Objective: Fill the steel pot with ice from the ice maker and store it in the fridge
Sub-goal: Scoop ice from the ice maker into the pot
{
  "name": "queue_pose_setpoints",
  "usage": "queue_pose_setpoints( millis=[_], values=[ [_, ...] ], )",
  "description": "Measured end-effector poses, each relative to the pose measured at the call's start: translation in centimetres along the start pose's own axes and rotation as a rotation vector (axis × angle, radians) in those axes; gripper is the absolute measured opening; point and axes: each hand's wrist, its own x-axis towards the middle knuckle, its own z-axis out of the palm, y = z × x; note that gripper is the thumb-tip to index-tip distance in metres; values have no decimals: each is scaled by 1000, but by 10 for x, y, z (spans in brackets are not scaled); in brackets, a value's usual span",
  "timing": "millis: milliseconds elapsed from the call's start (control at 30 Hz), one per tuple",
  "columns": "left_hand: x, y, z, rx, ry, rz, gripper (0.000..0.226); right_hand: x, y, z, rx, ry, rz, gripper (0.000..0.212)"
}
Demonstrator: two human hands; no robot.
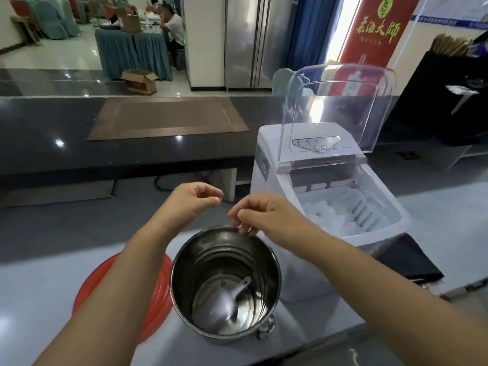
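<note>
The steel pot (224, 281) stands on the grey counter in front of me, with a clear plastic scoop (227, 299) lying on its bottom. To its right the white ice maker (272, 186) has its clear lid (340, 101) raised, and ice (330, 215) shows in its basket. My left hand (195, 199) hovers beyond the pot's far rim, fingers loosely curled, holding nothing. My right hand (261, 215) hangs over the far rim with its curled fingertips right at the edge; I see nothing gripped. A tall steel fridge (250, 40) stands at the back.
A red round basin (105, 281) lies left of the pot, partly under my left arm. A black cloth (412, 257) lies right of the ice maker. A dark counter with a brown mat (169, 117) runs across behind. A person sits at a far table.
</note>
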Motion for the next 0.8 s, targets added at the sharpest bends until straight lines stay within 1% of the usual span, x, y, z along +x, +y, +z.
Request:
queue_pose_setpoints(
  millis=[67,133,167,233,300,433,500,633,733,800],
  values=[
    [-3,-11,-1,4,-53,-28,17,8,9,22,-241,-110,-6,16],
    [-6,-19,-1,10,-92,-30,16,15,18,42,-595,-247,-73,19],
    [-7,-23,-1,6,-101,-28,16,16,20,49,-733,-324,-97,21],
    [-9,-31,-2,-19,-110,-41,18,22,29,63,-881,-459,-84,23],
    [-11,-38,-3,-39,-130,-59,21,29,40,73,-970,-554,-49,25],
    [-14,-48,-5,-22,-181,-73,13,40,60,85,-1126,-777,57,32],
    [-14,-52,-6,-38,-182,-81,11,45,67,91,-1188,-850,96,32],
    [-13,-56,-5,-70,-149,-95,10,51,76,97,-1274,-905,150,38],
    [-14,-56,-5,-92,-127,-113,8,51,80,99,-1322,-942,125,43],
    [-14,-53,-4,-89,-102,-126,5,51,83,100,-1337,-938,136,43]
  ],
)
